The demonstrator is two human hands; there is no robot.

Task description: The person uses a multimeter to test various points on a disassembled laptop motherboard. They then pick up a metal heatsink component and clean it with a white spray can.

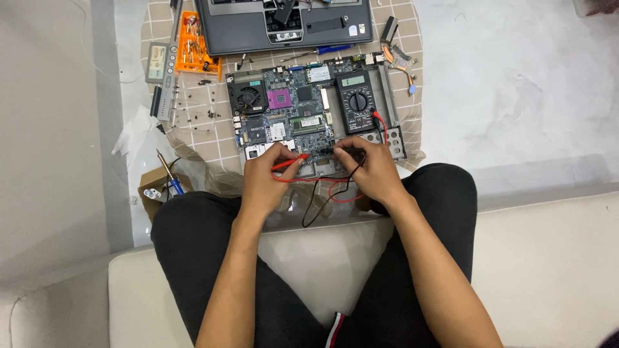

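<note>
An opened laptop motherboard lies on a small round table covered by a checked cloth. A black multimeter rests on the board's right side. My left hand grips the red probe, its tip pointing right at the board's near edge. My right hand grips the black probe, its tip pointing left toward the same spot. Red and black leads loop down between my hands.
A grey laptop base sits at the table's far side. An orange screwdriver-bit case and loose screws lie at the left. A copper heat sink lies at the right. A soldering iron stands in a cardboard box on the floor.
</note>
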